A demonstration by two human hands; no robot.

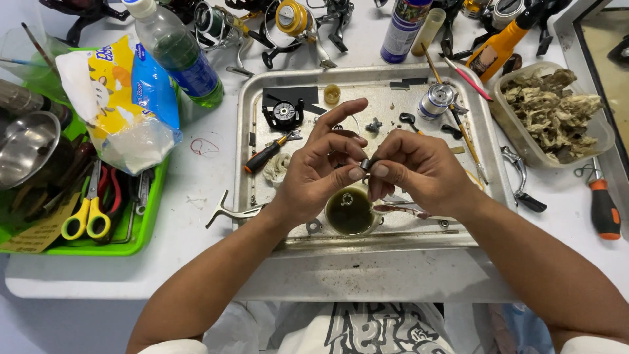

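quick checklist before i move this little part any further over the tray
1. Grip: both hands, left hand and right hand, pinch the small metal part at the fingertips: ok.
2. Part is over the metal tray, so a drop lands inside: ok.
3. Cup of dark liquid sits open right under the hands: not ok, spill risk.
4. Screwdriver lies on the tray beside the left hand: ok.
5. Part clean or seated right: cannot tell, too small.

Green tray (141,239), table's left edge: yellow-handled scissors (85,219), steel bowl (26,147). Far edge: green bottle (180,56), snack bag (121,98), spray can (403,29). Right edge: clear tub (606,134) of rags, orange screwdriver (604,210).
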